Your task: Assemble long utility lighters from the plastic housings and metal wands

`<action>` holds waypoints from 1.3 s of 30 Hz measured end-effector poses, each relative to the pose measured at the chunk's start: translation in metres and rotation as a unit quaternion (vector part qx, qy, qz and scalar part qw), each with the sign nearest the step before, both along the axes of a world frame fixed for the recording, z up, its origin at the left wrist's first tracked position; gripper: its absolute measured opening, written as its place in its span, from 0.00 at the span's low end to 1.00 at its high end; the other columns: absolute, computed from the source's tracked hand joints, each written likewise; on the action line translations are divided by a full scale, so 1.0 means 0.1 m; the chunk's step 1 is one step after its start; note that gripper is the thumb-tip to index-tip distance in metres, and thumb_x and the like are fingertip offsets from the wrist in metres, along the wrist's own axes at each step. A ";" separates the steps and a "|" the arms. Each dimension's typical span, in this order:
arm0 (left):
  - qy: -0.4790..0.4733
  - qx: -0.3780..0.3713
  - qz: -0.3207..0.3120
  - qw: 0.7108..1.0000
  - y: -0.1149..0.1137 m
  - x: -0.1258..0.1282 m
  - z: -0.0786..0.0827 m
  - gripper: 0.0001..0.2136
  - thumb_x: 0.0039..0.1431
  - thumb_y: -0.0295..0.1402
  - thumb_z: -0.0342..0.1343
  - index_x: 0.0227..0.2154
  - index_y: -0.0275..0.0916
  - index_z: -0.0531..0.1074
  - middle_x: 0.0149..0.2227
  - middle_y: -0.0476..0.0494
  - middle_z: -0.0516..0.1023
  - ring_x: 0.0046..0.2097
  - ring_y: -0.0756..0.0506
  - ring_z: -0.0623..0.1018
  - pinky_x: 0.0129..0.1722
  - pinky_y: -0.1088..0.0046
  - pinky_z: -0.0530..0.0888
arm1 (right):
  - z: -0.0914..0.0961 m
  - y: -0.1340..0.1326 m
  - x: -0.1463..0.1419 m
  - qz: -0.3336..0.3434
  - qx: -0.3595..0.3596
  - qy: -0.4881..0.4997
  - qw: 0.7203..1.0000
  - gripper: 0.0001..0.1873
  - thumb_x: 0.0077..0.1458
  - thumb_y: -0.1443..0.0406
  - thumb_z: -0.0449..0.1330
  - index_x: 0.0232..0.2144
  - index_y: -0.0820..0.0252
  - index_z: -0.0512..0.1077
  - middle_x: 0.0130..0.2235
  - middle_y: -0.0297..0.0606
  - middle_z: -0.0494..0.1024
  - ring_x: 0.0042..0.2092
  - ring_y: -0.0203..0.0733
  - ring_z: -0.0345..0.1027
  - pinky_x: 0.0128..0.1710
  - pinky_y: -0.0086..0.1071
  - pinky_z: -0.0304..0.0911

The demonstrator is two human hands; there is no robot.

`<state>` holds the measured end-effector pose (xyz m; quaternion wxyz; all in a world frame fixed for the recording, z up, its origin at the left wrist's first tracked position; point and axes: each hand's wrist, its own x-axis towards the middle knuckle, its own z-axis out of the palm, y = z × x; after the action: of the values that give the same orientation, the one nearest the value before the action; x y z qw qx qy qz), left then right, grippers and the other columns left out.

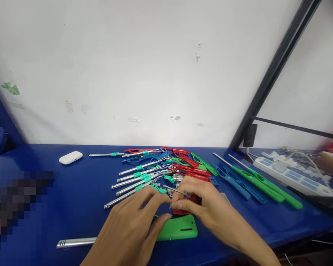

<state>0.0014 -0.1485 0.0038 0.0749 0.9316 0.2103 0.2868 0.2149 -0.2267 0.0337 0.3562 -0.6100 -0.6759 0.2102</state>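
My left hand (135,216) lies over a long green lighter (180,229). The lighter's metal tube (77,242) sticks out to the left from beneath that hand. My left thumb rests along the green body, with the index finger stretched toward my other hand; the remaining fingers are partly hidden. My right hand (204,205) is closed around a screwdriver (175,190), its thin shaft pointing left and its dark red handle mostly covered by the palm. Thumb and index fingertips of my right hand pinch together above the lighter, on something too small to make out. Behind them lies a red shell piece (180,212).
Several lighter tubes with green clips (133,178) and red, green and blue shells (187,160) are heaped behind my hands. Green lighters (261,184) and blue shells (235,183) lie right. A white case (70,157), a power strip (291,177) and another person's hand (330,164) are also visible.
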 end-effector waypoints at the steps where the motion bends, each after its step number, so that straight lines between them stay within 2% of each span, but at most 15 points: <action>1: -0.017 -0.002 -0.018 1.000 0.00 0.01 0.00 0.09 0.74 0.29 0.51 0.49 0.48 0.74 0.45 0.50 0.81 0.42 0.46 0.83 0.41 0.71 0.78 | -0.01 -0.02 -0.01 0.002 -0.004 0.014 1.000 0.06 0.64 0.65 0.67 0.33 0.51 0.80 0.36 0.30 0.79 0.40 0.39 0.73 0.40 0.29 0.63; 5: -0.094 0.033 -0.074 0.992 -0.01 0.06 -0.05 0.09 0.76 0.27 0.49 0.45 0.46 0.73 0.41 0.53 0.81 0.39 0.51 0.81 0.40 0.78 0.75 | 0.00 -0.06 0.00 -0.001 -0.027 0.041 0.999 0.06 0.66 0.63 0.67 0.34 0.52 0.80 0.36 0.30 0.78 0.40 0.39 0.71 0.39 0.30 0.61; 9: -0.151 0.087 -0.082 0.981 -0.02 0.15 -0.06 0.08 0.77 0.28 0.48 0.45 0.44 0.71 0.38 0.54 0.81 0.37 0.52 0.81 0.36 0.79 0.73 | 0.03 -0.06 0.04 0.011 -0.039 0.060 0.997 0.05 0.66 0.63 0.67 0.34 0.53 0.80 0.36 0.29 0.77 0.40 0.38 0.69 0.40 0.30 0.60; 12: -0.163 0.046 -0.081 0.982 -0.06 0.20 -0.05 0.07 0.75 0.26 0.50 0.44 0.44 0.71 0.37 0.54 0.80 0.35 0.53 0.81 0.34 0.80 0.73 | 0.05 -0.04 0.08 0.032 -0.043 0.064 0.997 0.06 0.65 0.63 0.67 0.34 0.53 0.81 0.35 0.28 0.76 0.40 0.36 0.68 0.39 0.29 0.58; 14: -0.166 0.002 -0.079 0.983 -0.07 0.21 -0.05 0.07 0.73 0.26 0.52 0.43 0.45 0.72 0.37 0.55 0.80 0.35 0.54 0.81 0.34 0.82 0.74 | 0.07 -0.06 0.12 0.036 -0.063 0.060 0.996 0.07 0.66 0.59 0.67 0.35 0.52 0.81 0.35 0.27 0.75 0.38 0.36 0.67 0.36 0.29 0.57; 18: -0.158 -0.069 -0.048 0.984 -0.09 0.20 -0.07 0.06 0.71 0.27 0.56 0.42 0.48 0.73 0.36 0.60 0.82 0.30 0.56 0.80 0.33 0.86 0.75 | 0.11 -0.18 0.24 -0.016 -0.098 0.045 0.994 0.13 0.68 0.51 0.62 0.50 0.46 0.75 0.38 0.27 0.75 0.38 0.37 0.67 0.37 0.31 0.59; 21: -0.152 -0.099 -0.042 0.983 -0.11 0.21 -0.08 0.06 0.69 0.28 0.57 0.39 0.48 0.73 0.32 0.62 0.80 0.27 0.57 0.78 0.29 0.87 0.74 | 0.13 -0.31 0.34 -0.040 -0.095 0.050 0.993 0.17 0.70 0.51 0.60 0.57 0.44 0.65 0.40 0.27 0.74 0.39 0.37 0.68 0.40 0.31 0.63; 23: -0.154 -0.109 -0.045 0.981 -0.13 0.23 -0.09 0.06 0.69 0.27 0.57 0.37 0.47 0.73 0.32 0.62 0.79 0.26 0.57 0.77 0.27 0.87 0.73 | 0.16 -0.37 0.40 -0.045 -0.084 0.065 0.993 0.13 0.70 0.54 0.60 0.53 0.47 0.65 0.40 0.28 0.74 0.38 0.37 0.69 0.37 0.30 0.64; 25: -0.156 -0.112 -0.047 0.980 -0.15 0.25 -0.10 0.06 0.69 0.28 0.56 0.37 0.47 0.73 0.31 0.61 0.78 0.25 0.56 0.76 0.25 0.86 0.72 | 0.21 -0.40 0.44 -0.059 -0.070 0.060 0.994 0.07 0.70 0.57 0.60 0.44 0.51 0.68 0.36 0.29 0.74 0.35 0.35 0.68 0.31 0.28 0.62; 27: -0.158 -0.109 -0.050 0.980 -0.16 0.27 -0.11 0.06 0.70 0.28 0.56 0.37 0.47 0.73 0.32 0.60 0.78 0.26 0.55 0.76 0.25 0.86 0.72 | 0.26 -0.42 0.47 -0.077 -0.057 0.050 0.994 0.08 0.68 0.58 0.62 0.37 0.54 0.72 0.33 0.30 0.76 0.32 0.35 0.68 0.27 0.27 0.60; 30: -0.163 -0.090 -0.045 0.981 -0.15 0.29 -0.13 0.07 0.71 0.28 0.54 0.40 0.48 0.73 0.35 0.59 0.80 0.28 0.55 0.77 0.27 0.84 0.73 | 0.34 -0.46 0.50 -0.100 -0.042 0.062 0.992 0.10 0.62 0.54 0.67 0.39 0.52 0.80 0.38 0.33 0.82 0.31 0.36 0.72 0.27 0.28 0.66; 33: -0.169 -0.069 -0.026 0.983 -0.12 0.30 -0.15 0.08 0.71 0.27 0.55 0.43 0.49 0.74 0.37 0.58 0.80 0.28 0.54 0.76 0.28 0.83 0.73 | 0.39 -0.53 0.52 -0.135 -0.013 0.053 0.989 0.13 0.58 0.50 0.70 0.39 0.50 0.84 0.39 0.34 0.85 0.33 0.40 0.76 0.30 0.29 0.70; 37: -0.170 -0.057 -0.004 0.984 -0.12 0.30 -0.19 0.07 0.71 0.28 0.55 0.44 0.49 0.73 0.38 0.57 0.80 0.26 0.54 0.74 0.29 0.81 0.74 | 0.42 -0.56 0.48 -0.166 0.037 0.055 0.984 0.12 0.57 0.50 0.71 0.35 0.50 0.82 0.30 0.29 0.83 0.25 0.35 0.69 0.22 0.26 0.61; 39: -0.169 -0.045 0.004 0.984 -0.12 0.30 -0.21 0.06 0.70 0.29 0.57 0.45 0.48 0.73 0.38 0.56 0.81 0.25 0.54 0.74 0.28 0.81 0.74 | 0.42 -0.54 0.42 -0.163 0.046 0.045 0.985 0.13 0.58 0.51 0.71 0.32 0.51 0.79 0.26 0.27 0.80 0.24 0.33 0.67 0.22 0.26 0.59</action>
<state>0.0311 -0.1604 -0.0169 0.1505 0.8644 0.2107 0.4310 0.2565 -0.2804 0.0760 0.4430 -0.6852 -0.5597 0.1452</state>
